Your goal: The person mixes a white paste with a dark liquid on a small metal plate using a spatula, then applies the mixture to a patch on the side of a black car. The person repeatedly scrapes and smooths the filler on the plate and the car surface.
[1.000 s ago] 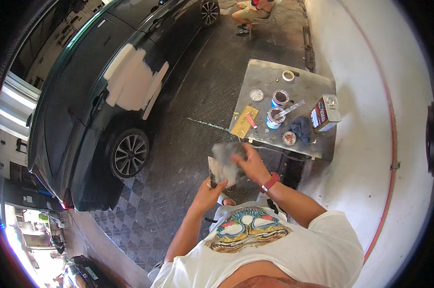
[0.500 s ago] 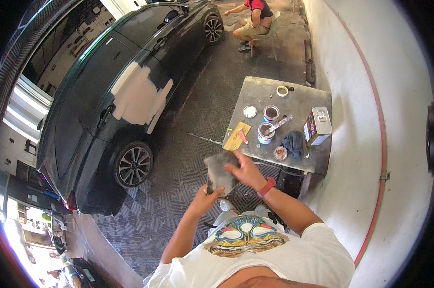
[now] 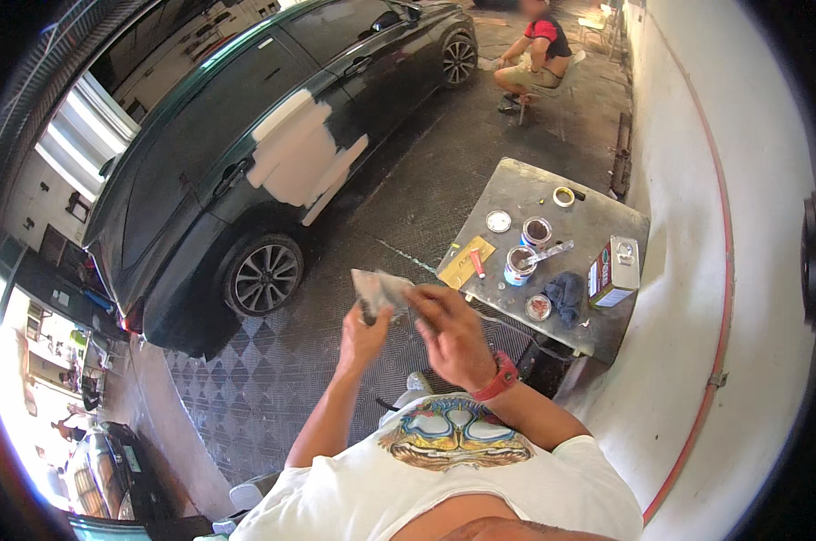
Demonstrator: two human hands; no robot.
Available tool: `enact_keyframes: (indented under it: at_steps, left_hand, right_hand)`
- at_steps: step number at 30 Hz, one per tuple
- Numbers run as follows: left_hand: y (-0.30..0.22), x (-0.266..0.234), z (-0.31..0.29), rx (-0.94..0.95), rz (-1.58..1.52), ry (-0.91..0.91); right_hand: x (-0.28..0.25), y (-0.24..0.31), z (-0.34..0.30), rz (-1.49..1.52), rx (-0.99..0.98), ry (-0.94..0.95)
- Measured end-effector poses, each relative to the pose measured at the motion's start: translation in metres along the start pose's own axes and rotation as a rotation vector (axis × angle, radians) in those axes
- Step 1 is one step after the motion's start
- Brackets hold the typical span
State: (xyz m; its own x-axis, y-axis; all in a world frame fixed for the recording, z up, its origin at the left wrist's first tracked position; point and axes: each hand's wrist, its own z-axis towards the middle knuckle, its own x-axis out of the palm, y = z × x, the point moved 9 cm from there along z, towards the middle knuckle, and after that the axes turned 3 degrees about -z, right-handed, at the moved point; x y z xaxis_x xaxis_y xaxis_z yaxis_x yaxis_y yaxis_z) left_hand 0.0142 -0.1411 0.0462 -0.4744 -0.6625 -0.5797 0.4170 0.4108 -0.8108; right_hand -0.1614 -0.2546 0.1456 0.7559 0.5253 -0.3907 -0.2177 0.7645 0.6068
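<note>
My left hand [image 3: 364, 335] grips the lower edge of a grey, crumpled sheet [image 3: 381, 290], dull and creased, held up before my chest. My right hand [image 3: 448, 332] pinches its right edge, fingers curled. At two o'clock stands the bench [image 3: 516, 185] with open tins [image 3: 521, 264], a blue rag [image 3: 566, 297] and a boxy can [image 3: 613, 270]. At eleven o'clock sits a dark car [image 3: 245, 117] with a pale patch.

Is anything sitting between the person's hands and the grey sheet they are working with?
Nothing visible does. The left hand grips the grey sheet from below and the right hand touches its right edge. The table with its open cans stands apart, beyond the hands.
</note>
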Motion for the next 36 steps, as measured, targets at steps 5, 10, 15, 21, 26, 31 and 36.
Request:
enact_keyframes:
  at_steps: [5, 10, 15, 21, 26, 31, 36]
  left_hand:
    - [0.008, 0.019, -0.008, -0.039, -0.218, 0.139]
    - [0.007, 0.002, -0.025, -0.116, -0.715, 0.086]
    - [0.024, 0.017, -0.017, -0.249, -0.676, 0.167]
    - [0.025, -0.018, 0.005, -0.098, -0.811, -0.008]
    - [0.026, -0.037, 0.007, -0.109, -0.735, 0.045]
    - [0.019, -0.001, 0.0, -0.111, -0.686, 0.291]
    - [0.056, -0.048, 0.012, -0.186, -0.9, -0.223]
  right_hand:
    - [0.072, -0.116, -0.056, -0.179, 0.199, 0.262]
    - [0.041, -0.217, -0.111, -0.071, 0.68, 0.244]
    - [0.061, -0.179, -0.037, 0.409, 0.577, 0.279]
    - [0.084, -0.148, -0.035, 0.305, 0.613, 0.642]
    - [0.062, -0.165, -0.044, 0.341, 0.712, 0.391]
    - [0.078, -0.123, -0.015, 0.298, 0.579, 0.542]
    - [0.044, -0.153, -0.041, 0.351, 0.673, 0.172]
